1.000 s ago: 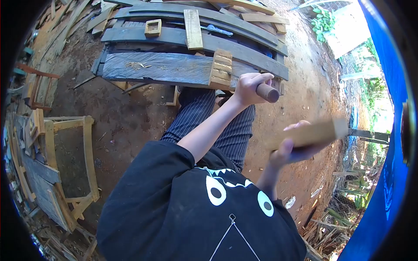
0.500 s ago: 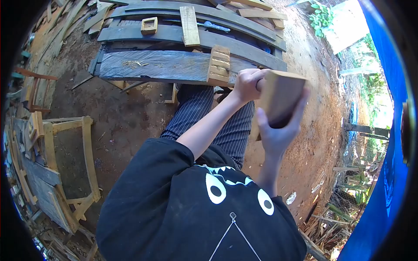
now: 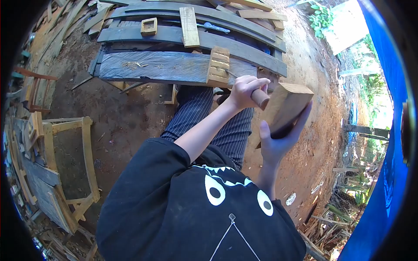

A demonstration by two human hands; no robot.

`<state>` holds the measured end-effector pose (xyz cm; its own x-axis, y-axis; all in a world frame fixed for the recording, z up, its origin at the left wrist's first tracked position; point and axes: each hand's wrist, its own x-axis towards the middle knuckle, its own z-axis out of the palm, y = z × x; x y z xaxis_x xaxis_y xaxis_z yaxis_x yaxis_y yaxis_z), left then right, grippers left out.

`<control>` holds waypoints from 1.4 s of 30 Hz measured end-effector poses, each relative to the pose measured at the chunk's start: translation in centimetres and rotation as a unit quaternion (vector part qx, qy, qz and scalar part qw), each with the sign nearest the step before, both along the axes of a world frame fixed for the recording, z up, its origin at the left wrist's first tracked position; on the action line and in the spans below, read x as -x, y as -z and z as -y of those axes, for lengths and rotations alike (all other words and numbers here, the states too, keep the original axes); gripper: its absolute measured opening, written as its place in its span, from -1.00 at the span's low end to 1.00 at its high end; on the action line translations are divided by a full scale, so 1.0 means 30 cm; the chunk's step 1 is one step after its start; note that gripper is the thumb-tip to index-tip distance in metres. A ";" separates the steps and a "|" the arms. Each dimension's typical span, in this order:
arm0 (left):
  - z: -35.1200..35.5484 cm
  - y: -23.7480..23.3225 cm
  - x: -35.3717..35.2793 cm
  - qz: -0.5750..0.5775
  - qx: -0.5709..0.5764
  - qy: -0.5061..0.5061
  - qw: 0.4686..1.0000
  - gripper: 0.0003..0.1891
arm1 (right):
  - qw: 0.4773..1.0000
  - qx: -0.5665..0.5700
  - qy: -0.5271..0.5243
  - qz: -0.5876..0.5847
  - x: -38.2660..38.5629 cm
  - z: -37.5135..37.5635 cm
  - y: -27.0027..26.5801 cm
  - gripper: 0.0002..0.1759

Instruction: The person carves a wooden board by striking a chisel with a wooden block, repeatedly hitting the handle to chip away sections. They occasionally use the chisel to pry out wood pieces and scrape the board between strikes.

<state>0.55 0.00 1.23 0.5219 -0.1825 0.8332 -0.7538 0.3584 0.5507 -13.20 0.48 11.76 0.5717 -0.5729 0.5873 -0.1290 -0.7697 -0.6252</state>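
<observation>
My left hand (image 3: 247,90) is closed around the round wooden handle (image 3: 260,99) of a tool. A thin shaft runs from that fist toward a notched wooden block (image 3: 218,65), which lies across the grey plank (image 3: 161,66). Where the shaft's tip rests is too small to tell. On the right, my right hand (image 3: 281,145) grips a thick wooden block (image 3: 287,106), thumb on one side and fingers on the other. This block is tilted beside the handle's end; whether they touch is unclear.
On the slatted bench are a small hollow wooden frame (image 3: 149,27), a pale board (image 3: 189,27) and a blue-white item (image 3: 216,28). A wooden frame structure (image 3: 89,156) stands at left. Wood scraps (image 3: 326,228) lie at lower right, near a blue tarp (image 3: 387,174).
The thick block in my right hand has shifted slightly down and right and turned, away from my left hand. The round handle's end now shows. My left hand has moved slightly.
</observation>
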 end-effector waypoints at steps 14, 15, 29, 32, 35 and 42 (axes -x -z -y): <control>-0.135 0.129 0.095 0.049 -0.038 0.051 0.997 -0.83 | 0.985 -0.165 -0.007 0.051 0.056 -0.007 0.053 0.18; -0.148 0.119 0.093 0.057 -0.050 0.055 0.996 -0.82 | 0.981 -0.181 -0.010 0.073 0.062 -0.004 0.056 0.17; -0.333 -0.124 -0.225 -0.313 0.137 -0.077 0.937 -0.90 | 0.764 -0.583 -0.248 0.126 -0.053 0.295 0.553 -0.37; -0.363 -0.097 -0.221 -0.319 0.144 -0.101 0.931 -0.91 | 0.685 -0.638 -0.318 0.150 -0.182 0.247 0.677 -0.27; -0.391 -0.077 -0.201 -0.354 0.150 -0.080 0.920 -0.92 | 0.671 -0.651 -0.333 0.118 -0.235 0.134 0.712 -0.22; -0.443 -0.069 -0.198 -0.368 0.120 -0.137 0.912 -0.91 | 0.746 -0.560 -0.350 0.088 -0.311 0.090 0.637 -0.16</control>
